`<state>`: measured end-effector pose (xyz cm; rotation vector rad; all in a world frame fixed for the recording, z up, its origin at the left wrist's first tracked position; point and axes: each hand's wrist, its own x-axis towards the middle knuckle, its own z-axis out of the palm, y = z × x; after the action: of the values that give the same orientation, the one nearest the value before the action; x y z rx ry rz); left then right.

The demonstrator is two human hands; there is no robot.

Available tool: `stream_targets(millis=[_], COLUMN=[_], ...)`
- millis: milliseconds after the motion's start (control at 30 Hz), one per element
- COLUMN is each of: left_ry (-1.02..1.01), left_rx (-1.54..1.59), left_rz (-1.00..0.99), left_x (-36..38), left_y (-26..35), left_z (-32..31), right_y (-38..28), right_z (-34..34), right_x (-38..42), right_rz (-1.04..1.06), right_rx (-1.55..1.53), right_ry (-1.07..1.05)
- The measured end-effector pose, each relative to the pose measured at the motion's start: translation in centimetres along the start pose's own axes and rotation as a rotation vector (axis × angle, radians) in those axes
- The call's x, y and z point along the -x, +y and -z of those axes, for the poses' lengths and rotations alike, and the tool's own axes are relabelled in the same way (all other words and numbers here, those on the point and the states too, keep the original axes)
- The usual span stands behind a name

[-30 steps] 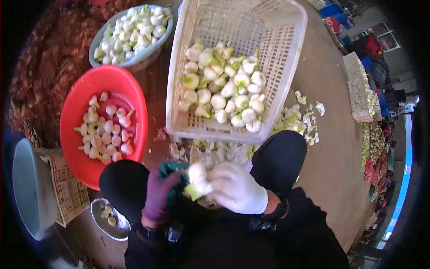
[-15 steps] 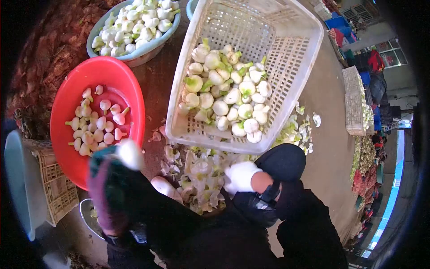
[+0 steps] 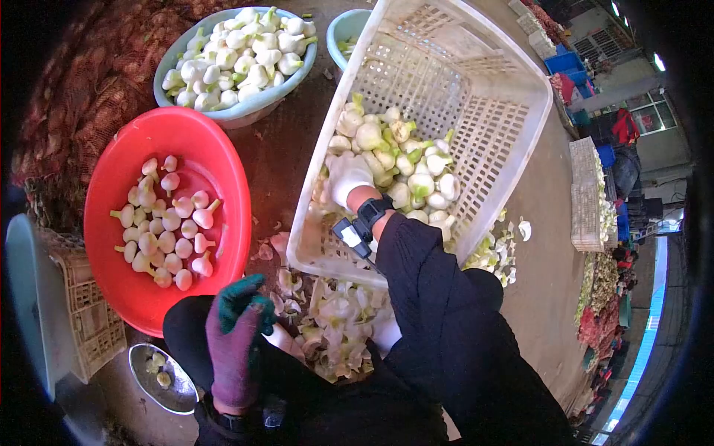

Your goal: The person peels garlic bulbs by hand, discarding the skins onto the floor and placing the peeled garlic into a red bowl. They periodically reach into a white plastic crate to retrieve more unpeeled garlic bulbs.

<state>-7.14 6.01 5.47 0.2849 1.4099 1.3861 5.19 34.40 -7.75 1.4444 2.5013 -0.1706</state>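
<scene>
My left hand (image 3: 235, 338), in a purple and green glove, hovers over my knee just below the red basin (image 3: 236, 175). Its fingers are curled but apart, with nothing visible in them. Inside the white plastic crate (image 3: 498, 160), my right hand (image 3: 346, 178), gloved in white, reaches down onto the garlic bulbs (image 3: 420, 183) at the left side. Its fingertips are hidden among them, so I cannot see whether they grip one. Smaller pinkish garlic bulbs (image 3: 169, 219) lie in the red basin.
A light-blue basin (image 3: 294, 83) heaped with white garlic bulbs stands behind the red one. Garlic peelings (image 3: 338, 316) cover the floor before the crate. A metal bowl (image 3: 175, 375) sits at lower left, near a beige crate (image 3: 93, 334). Mesh sacks (image 3: 82, 97) fill the upper left.
My left hand has drawn back from the red basin's edge toward my knee; the blurred white bulb at it is gone from there. My right hand has moved from my knee up into the crate.
</scene>
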Motion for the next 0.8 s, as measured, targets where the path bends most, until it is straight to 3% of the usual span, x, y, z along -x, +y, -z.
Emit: stream_targets(millis=[33,133,167,200,267,300,333,367,433,500,533,567,633,700,767,800], left_ry=[-0.064,-0.135,-0.173,-0.203,-0.207,-0.216,-0.264,-0.266,-0.305,-0.292,-0.350,-0.408,-0.397,-0.288,-0.297,-0.310], left_rx=[0.016,-0.004,-0.032,-0.080,-0.025,0.032,0.129,0.123,0.223,0.222,0.034,-0.154,-0.144,-0.002,-0.002,0.003], left_rz=[0.024,0.049,0.095,0.057,0.017,-0.030,0.052,0.058,0.291,0.348,0.165,-0.021,-0.049,0.227,0.252,0.270], left_x=[0.0,-0.2,-0.2,-0.2,-0.1,0.0,0.2,0.4,0.8,1.5,2.0,2.5,3.8,4.8,5.3,5.4], left_y=[-0.6,-2.6,-3.1,-3.7,-5.1,-5.6,-6.0,-6.5,-7.3,-7.3,-7.6,-8.0,-8.5,-8.1,-7.7,-7.5], left_z=[-0.1,-1.1,-1.5,-1.8,-3.6,-4.2,-4.4,-4.3,-3.8,-3.9,-3.9,-3.9,-3.9,-3.7,-3.5,-3.4], right_y=[0.5,2.1,2.8,2.8,2.1,1.1,0.7,0.4,0.2,-0.3,-0.9,-1.4,-1.4,-1.4,-1.6,-1.7], right_z=[0.1,2.6,2.1,1.7,4.4,3.6,5.4,4.1,4.7,5.0,4.8,3.6,3.2,3.5,4.0,4.2], right_x=[0.4,4.9,6.4,8.9,13.2,16.3,18.1,20.4,23.3,25.9,27.1,28.4,29.0,29.7,30.5,30.8], right_rz=[-0.001,0.033,0.063,0.044,-0.073,0.119,0.210,0.266,0.416,0.377,0.338,0.255,0.323,0.346,0.367,0.354], right_rx=[0.001,-0.477,-0.581,-0.870,-0.993,-1.339,-0.793,-0.781,-0.905,-0.886,-0.806,-0.917,-0.917,-0.912,-0.907,-0.896], right_ry=[0.001,-0.126,-0.118,-0.059,-0.399,-0.269,-0.207,-0.104,-0.004,0.091,0.101,0.053,0.173,0.243,0.306,0.236])
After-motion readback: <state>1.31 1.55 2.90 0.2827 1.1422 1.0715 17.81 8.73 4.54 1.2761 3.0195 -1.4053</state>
